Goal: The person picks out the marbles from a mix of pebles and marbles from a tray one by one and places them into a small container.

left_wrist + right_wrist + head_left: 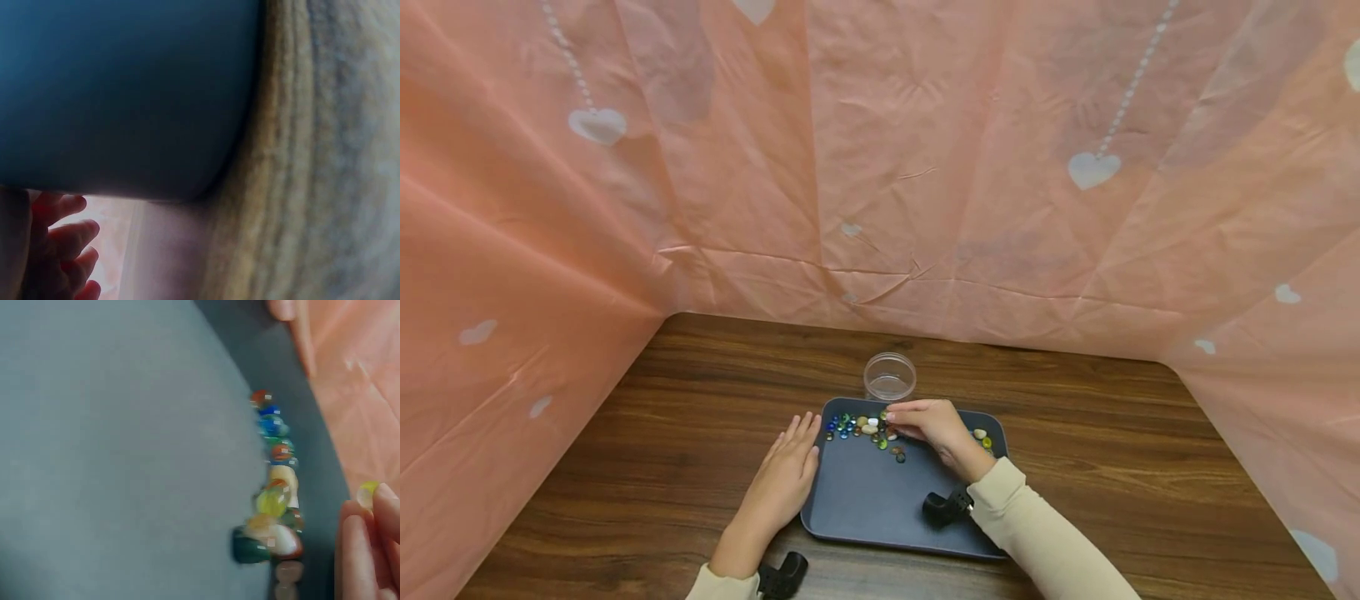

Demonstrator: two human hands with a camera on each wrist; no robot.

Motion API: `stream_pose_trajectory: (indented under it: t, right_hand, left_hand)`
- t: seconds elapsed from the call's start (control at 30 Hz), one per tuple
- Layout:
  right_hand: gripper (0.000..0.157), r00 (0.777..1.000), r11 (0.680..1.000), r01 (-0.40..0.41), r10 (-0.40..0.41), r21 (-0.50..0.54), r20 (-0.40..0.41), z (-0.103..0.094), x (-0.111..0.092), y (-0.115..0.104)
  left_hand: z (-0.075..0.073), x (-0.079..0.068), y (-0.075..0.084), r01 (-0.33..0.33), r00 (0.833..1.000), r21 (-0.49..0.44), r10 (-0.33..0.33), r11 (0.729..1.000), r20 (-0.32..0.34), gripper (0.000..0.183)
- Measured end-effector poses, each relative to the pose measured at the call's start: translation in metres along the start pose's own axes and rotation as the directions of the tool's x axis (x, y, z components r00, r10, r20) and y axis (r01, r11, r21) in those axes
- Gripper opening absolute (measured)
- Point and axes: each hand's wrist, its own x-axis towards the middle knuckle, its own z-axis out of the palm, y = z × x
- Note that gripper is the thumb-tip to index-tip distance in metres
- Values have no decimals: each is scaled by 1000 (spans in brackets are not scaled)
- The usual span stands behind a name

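A dark grey tray [872, 500] lies on the table with glass marbles [844, 425] and pale pebbles [869, 430] gathered along its far side. My right hand [936, 425] reaches over them. Between thumb and fingers it pinches a clear-and-yellow marble [367, 492], seen best in the right wrist view. Flat beside the tray's left edge is my left hand [782, 475], fingers extended and fingertips near the rim; it holds nothing. In the left wrist view its fingers [75, 237] show partly behind the tray's dark side. The right hand covers some pieces in the head view.
Just behind the tray stands a clear round plastic container [890, 393]. A few pebbles and yellow marbles [987, 442] lie at the tray's far right corner. Pink cloth [880, 167] with white hearts encloses the wooden table [1135, 450] at the back and sides.
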Motion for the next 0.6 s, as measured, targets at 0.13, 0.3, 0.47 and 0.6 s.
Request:
stream_pose_trajectory:
  t: [0.13, 0.3, 0.47, 0.6]
  right_hand:
    - [36, 1000, 985, -23, 22, 169, 11, -7, 2, -8]
    - [38, 998, 942, -56, 57, 332, 5, -15, 4, -21]
    - [21, 998, 901, -56, 57, 430, 10, -19, 4, -30]
    - [19, 999, 896, -37, 45, 443, -8, -19, 7, -37]
  left_hand:
    - [0, 0, 0, -3, 1000, -2, 3, 1000, -3, 47]
    - [0, 0, 0, -2, 1000, -3, 2, 1000, -3, 47]
    - [0, 0, 0, -3, 1000, -1, 3, 1000, -2, 47]
    - [0, 1, -1, -4, 1000, 1, 4, 1000, -3, 48]
